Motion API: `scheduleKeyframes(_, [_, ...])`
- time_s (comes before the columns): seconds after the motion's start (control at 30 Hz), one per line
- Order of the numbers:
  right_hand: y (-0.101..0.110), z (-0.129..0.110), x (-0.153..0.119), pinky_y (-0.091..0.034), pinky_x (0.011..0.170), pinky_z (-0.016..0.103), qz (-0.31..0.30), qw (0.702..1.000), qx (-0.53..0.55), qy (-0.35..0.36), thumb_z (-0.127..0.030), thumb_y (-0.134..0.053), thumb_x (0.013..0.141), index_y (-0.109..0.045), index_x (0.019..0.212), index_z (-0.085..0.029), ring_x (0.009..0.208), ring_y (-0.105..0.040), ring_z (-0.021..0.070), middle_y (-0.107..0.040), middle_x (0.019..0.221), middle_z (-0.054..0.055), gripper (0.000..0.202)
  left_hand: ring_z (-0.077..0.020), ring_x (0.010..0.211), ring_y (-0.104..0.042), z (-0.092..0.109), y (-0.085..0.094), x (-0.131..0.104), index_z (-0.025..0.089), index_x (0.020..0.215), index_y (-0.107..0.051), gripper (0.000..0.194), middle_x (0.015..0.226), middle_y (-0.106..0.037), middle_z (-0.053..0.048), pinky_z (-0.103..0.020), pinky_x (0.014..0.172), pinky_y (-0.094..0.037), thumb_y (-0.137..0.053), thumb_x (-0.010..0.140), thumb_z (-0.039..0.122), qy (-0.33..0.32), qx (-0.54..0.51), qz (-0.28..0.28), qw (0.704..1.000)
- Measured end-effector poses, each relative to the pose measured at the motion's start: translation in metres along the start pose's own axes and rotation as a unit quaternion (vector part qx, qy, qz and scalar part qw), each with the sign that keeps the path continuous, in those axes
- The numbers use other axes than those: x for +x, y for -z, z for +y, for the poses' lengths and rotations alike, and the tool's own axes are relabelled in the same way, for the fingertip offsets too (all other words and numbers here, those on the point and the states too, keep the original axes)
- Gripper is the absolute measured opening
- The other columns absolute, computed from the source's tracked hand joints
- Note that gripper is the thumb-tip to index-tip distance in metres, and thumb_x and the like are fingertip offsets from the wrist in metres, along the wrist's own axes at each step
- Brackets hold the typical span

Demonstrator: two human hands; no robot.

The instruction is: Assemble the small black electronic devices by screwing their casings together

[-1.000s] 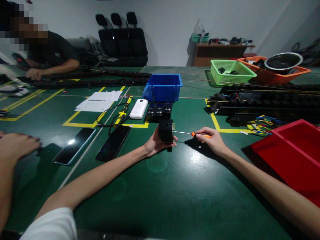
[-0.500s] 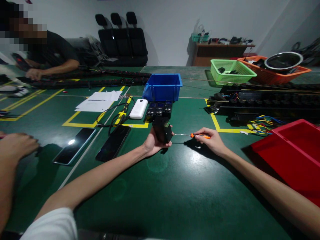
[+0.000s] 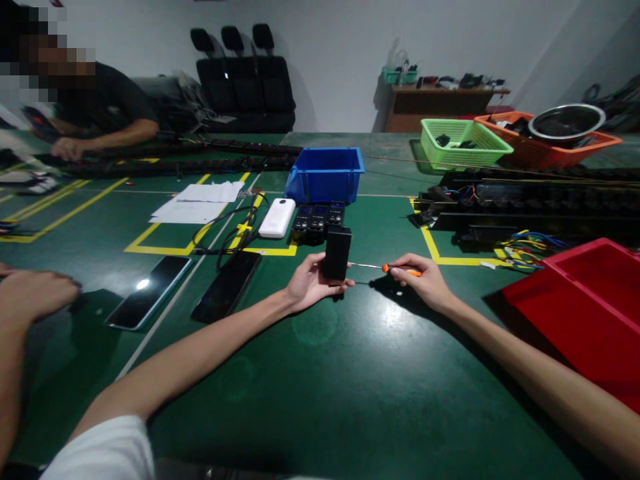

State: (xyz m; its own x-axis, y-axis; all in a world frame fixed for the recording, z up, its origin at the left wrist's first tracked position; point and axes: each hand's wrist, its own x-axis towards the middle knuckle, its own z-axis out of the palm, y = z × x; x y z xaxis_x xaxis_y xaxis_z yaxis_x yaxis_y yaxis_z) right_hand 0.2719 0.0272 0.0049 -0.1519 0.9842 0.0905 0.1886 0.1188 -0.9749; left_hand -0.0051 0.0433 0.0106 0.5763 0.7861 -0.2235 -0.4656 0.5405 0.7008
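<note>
A black rectangular box-shaped device (image 3: pixel 337 253) stands upright in the fingers of my left hand (image 3: pixel 307 283), above the green table. My right hand (image 3: pixel 425 280) grips a screwdriver (image 3: pixel 407 271) by its orange and black handle. The metal shaft points left, and its tip is at or very close to the right side of the black device; whether it touches I cannot tell. Just behind my left hand, several similar black devices (image 3: pixel 316 221) sit side by side in front of a blue bin (image 3: pixel 327 175).
Left of my hands lie a white power bank (image 3: pixel 277 218), two phones (image 3: pixel 227 287) (image 3: pixel 149 292), a cable and papers (image 3: pixel 200 202). A red bin (image 3: pixel 585 313) and loose wires (image 3: pixel 530 248) are at right. Another person's hand (image 3: pixel 37 293) rests at far left; a co-worker (image 3: pixel 107 107) sits beyond.
My left hand has turned the black device so a narrower, plain face shows, and moved it slightly right. My right hand with the screwdriver has barely moved.
</note>
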Motion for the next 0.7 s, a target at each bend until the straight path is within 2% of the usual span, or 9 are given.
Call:
scheduleKeyframes(0.1, [0.0,0.0,0.0,-0.042,0.054,0.024,-0.004,1.0,-0.003,-0.002,-0.041,-0.076,0.074,-0.071,0.089,-0.017,0.057,-0.052,0.0102,-0.068,0.076,0.002,0.029,-0.023,0.089,-0.071,-0.003,-0.001,-0.001,0.019,0.116,-0.057,0.036,0.116,-0.066,-0.01,-0.034,0.078,-0.054,-0.065,0.083,0.029,-0.012,0.033,0.019,0.999])
scheduleKeyframes(0.17, [0.0,0.0,-0.001,-0.042,0.054,0.024,-0.011,1.0,-0.013,0.0,-0.041,-0.077,0.074,-0.071,0.089,-0.017,0.057,-0.052,0.0099,-0.067,0.074,0.002,0.028,-0.021,0.088,-0.071,-0.005,-0.002,-0.001,0.021,0.116,-0.055,0.038,0.113,-0.066,-0.008,-0.032,0.078,-0.054,-0.07,0.081,0.025,-0.023,0.054,0.026,0.998])
scheduleKeyframes(0.33, [0.002,0.001,-0.001,-0.043,0.054,0.024,-0.018,1.0,-0.017,0.006,-0.041,-0.077,0.073,-0.072,0.088,-0.018,0.057,-0.053,0.0104,-0.068,0.074,0.002,0.028,-0.0209,0.098,-0.07,-0.008,-0.002,0.0,0.019,0.117,-0.056,0.042,0.111,-0.067,-0.008,-0.032,0.084,-0.054,-0.074,0.079,0.024,-0.05,0.068,0.019,0.996])
scheduleKeyframes(0.5, [0.002,0.001,-0.001,-0.045,0.054,0.024,-0.01,1.0,-0.009,0.007,-0.042,-0.077,0.073,-0.072,0.088,-0.017,0.057,-0.054,0.0107,-0.068,0.075,0.003,0.029,-0.0205,0.099,-0.069,-0.008,-0.003,-0.002,0.01,0.11,-0.064,0.039,0.111,-0.07,-0.015,-0.033,0.09,-0.053,-0.075,0.077,0.027,-0.046,0.1,0.027,0.994])
scheduleKeyframes(0.7, [0.002,0.0,-0.001,-0.046,0.054,0.024,-0.007,1.0,-0.001,0.01,-0.042,-0.077,0.072,-0.072,0.087,-0.018,0.057,-0.055,0.0111,-0.069,0.075,0.003,0.028,-0.0209,0.088,-0.07,-0.009,-0.011,-0.006,0.01,0.104,-0.066,0.041,0.106,-0.07,-0.013,-0.033,0.08,-0.055,-0.079,0.071,0.028,-0.059,0.163,0.017,0.985])
